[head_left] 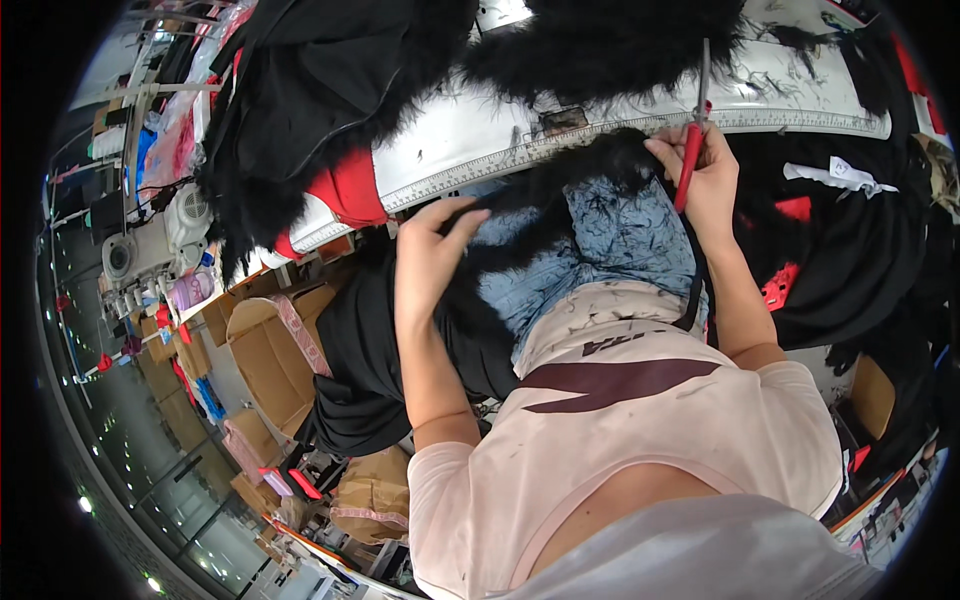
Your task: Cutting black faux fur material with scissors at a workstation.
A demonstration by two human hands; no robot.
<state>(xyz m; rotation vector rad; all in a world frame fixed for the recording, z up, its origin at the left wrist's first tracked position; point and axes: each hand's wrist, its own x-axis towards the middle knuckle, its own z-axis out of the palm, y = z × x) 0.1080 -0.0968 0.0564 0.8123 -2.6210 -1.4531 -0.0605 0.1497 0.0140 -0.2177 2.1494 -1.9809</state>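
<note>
Scissors with red handles (690,160) are held in my right hand (711,185), their grey blades pointing away from me and slightly parted. The thumb and fingertip of that hand also come together at the end of a fluffy black trim (590,165). This trim trails leftward over my lap, across blue shorts (630,230) strewn with black fibres. My left hand (432,250) is beside the trim on the left, thumb and forefinger apart, the other fingers partly hidden. No thing shows plainly between its fingertips.
A long ruler (520,150) lies along the white table's near edge. Black cloth with fluffy edging (320,90) covers the table's left part, beside red fabric (350,190). More black cloth (840,270) is on my right. Cardboard boxes (275,350) and a sewing machine (160,240) are leftward.
</note>
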